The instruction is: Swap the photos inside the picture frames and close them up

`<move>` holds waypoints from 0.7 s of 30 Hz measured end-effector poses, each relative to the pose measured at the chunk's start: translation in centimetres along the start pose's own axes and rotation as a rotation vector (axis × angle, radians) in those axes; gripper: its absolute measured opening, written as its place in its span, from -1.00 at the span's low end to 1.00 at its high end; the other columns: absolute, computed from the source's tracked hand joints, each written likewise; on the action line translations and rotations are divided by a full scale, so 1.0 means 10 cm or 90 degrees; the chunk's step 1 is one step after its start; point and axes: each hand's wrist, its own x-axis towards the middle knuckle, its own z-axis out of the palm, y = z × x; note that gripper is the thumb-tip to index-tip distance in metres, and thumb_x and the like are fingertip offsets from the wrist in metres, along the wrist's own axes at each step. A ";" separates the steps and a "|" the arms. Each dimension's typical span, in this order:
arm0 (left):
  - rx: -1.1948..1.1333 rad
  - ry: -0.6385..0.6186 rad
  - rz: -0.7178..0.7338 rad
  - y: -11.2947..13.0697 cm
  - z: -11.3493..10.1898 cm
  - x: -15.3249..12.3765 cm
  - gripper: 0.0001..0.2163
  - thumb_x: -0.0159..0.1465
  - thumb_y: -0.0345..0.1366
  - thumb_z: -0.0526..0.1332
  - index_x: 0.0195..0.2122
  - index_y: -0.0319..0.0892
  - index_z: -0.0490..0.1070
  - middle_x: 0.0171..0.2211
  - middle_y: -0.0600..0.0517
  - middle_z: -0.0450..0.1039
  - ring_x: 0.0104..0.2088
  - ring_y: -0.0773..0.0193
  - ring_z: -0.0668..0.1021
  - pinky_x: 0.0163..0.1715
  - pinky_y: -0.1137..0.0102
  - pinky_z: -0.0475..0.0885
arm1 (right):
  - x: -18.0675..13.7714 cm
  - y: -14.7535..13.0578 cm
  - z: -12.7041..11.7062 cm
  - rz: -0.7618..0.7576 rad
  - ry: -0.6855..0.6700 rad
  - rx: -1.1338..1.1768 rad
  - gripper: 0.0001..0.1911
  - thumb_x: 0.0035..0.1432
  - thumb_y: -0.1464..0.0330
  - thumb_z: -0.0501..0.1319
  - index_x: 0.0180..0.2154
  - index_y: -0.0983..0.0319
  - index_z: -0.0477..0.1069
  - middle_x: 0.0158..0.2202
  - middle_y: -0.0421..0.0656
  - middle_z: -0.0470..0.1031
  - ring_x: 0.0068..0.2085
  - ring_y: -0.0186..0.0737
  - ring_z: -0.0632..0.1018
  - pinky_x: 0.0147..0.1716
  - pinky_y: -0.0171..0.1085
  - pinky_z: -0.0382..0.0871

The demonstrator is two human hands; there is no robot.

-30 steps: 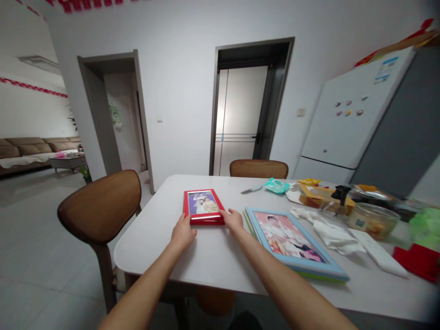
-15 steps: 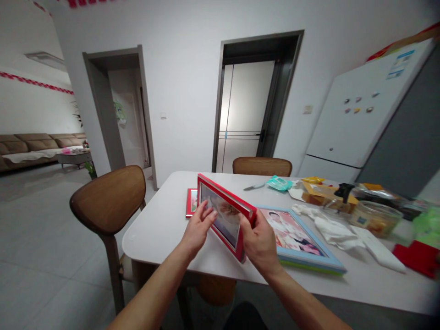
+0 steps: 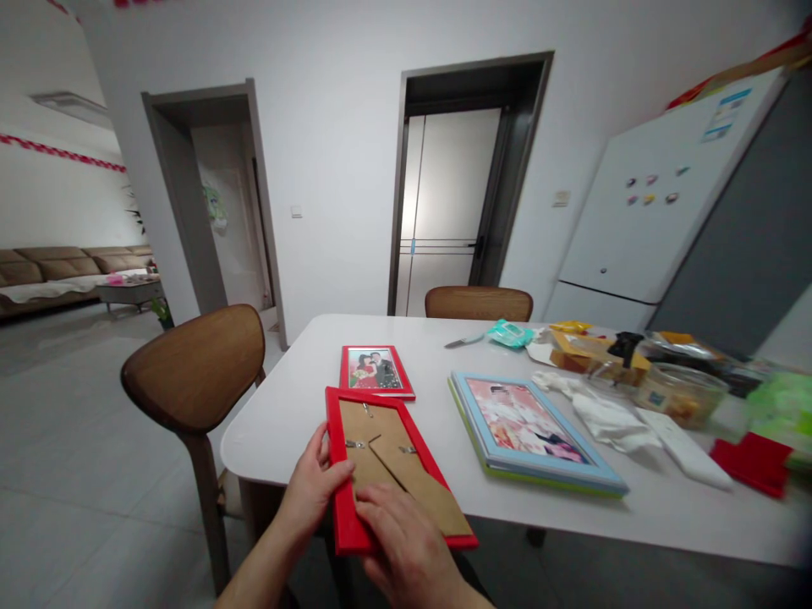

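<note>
A red picture frame [image 3: 338, 499] is tilted over the table's near edge, its brown backing board [image 3: 406, 486] facing up. Small metal clips and a thin dark slanting line show on that backing. My left hand [image 3: 312, 484] grips the frame's left side, thumb on top. At the near edge my right hand [image 3: 406, 541] is closed on the frame, fingers bent over the backing and part of the hand hidden beneath. Just beyond lies a second red frame [image 3: 346, 372], picture up. To the right, a light blue frame [image 3: 539, 478] rests on a green one [image 3: 466, 423].
On the white table [image 3: 285, 397], a knife [image 3: 463, 342] lies near a teal packet [image 3: 509, 333]. Crumpled tissues [image 3: 609, 423], a clear plastic tub [image 3: 682, 393] and a red item [image 3: 752, 463] crowd the right side. Wooden chairs stand left [image 3: 196, 364] and behind [image 3: 479, 303].
The held red frame has been turned from its glass side to its backing and brought lower and nearer. My right hand shifted from its right side to the near edge.
</note>
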 end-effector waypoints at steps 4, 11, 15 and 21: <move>0.244 0.062 0.036 -0.18 -0.19 0.07 -0.37 -0.04 -0.39 0.15 0.09 -0.24 -0.04 -0.01 -0.11 0.27 -0.05 0.18 0.36 -0.05 0.31 0.22 | 0.02 -0.02 0.21 0.027 -0.020 -0.043 -0.72 -0.21 0.54 0.07 -0.35 0.23 0.36 -0.26 -0.07 0.44 -0.21 -0.14 0.42 -0.19 -0.15 0.33; 0.580 0.113 0.066 -0.20 -0.21 0.03 -0.48 -0.03 -0.42 0.06 0.03 -0.23 0.11 -0.01 -0.10 0.27 -0.04 0.15 0.34 -0.03 0.28 0.15 | -0.01 -0.01 0.41 0.058 -0.079 -0.090 -0.84 -0.14 0.52 0.10 -0.42 0.25 0.36 -0.29 -0.08 0.43 -0.27 -0.17 0.40 -0.24 -0.17 0.32; 0.648 0.122 0.068 -0.20 -0.19 0.02 -0.47 -0.03 -0.43 0.04 0.04 -0.26 0.09 -0.05 -0.12 0.30 -0.04 0.13 0.33 -0.01 0.27 0.11 | 0.04 -0.04 0.30 0.085 -0.142 -0.038 -0.85 -0.17 0.46 0.17 -0.41 0.24 0.38 -0.26 -0.10 0.42 -0.24 -0.17 0.38 -0.20 -0.20 0.28; 0.676 0.108 0.051 -0.21 -0.19 0.02 -0.45 0.00 -0.40 0.03 0.08 -0.24 0.01 -0.02 -0.07 0.28 -0.05 0.18 0.33 -0.01 0.31 0.09 | 0.25 0.39 -0.18 0.251 -0.166 0.016 -0.77 -0.01 0.35 0.08 -0.28 0.26 0.40 -0.21 -0.06 0.40 -0.18 -0.21 0.37 -0.15 -0.24 0.23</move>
